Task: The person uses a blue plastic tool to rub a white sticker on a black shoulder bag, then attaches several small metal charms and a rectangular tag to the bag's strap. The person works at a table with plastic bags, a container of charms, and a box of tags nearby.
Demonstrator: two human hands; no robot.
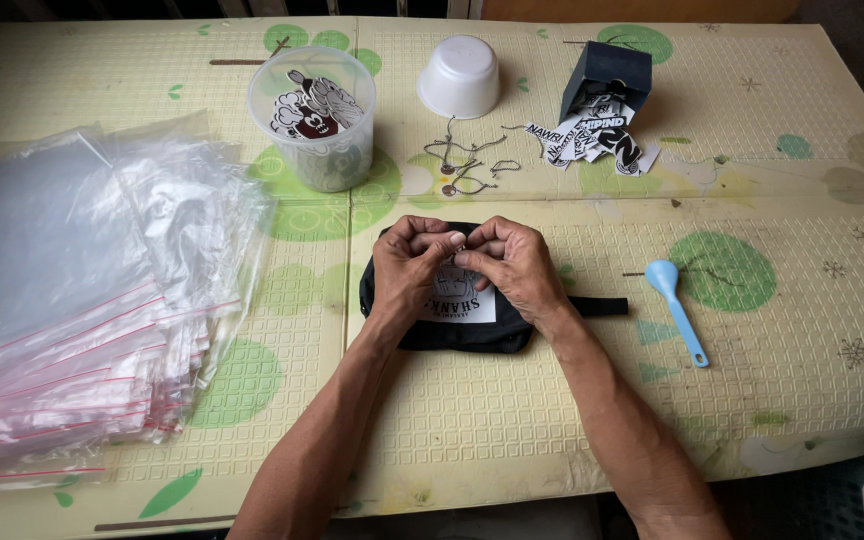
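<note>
My left hand (410, 265) and my right hand (512, 262) meet over a small black pouch (472, 335) with a white label, which lies flat on the mat. The fingertips of both hands pinch a tiny metal piece (459, 246) between them, above the pouch's upper edge. A black strap (600, 306) sticks out from the pouch to the right. Beyond my hands lie a few loose metal chains and clasps (464, 160).
A thick pile of clear zip bags (72, 290) fills the left side. At the back stand a clear plastic tub (314, 115) with a sticker, an upturned white bowl (460, 76), and a dark box (606, 78) spilling black-and-white stickers (592, 138). A light blue spoon (676, 308) lies to the right.
</note>
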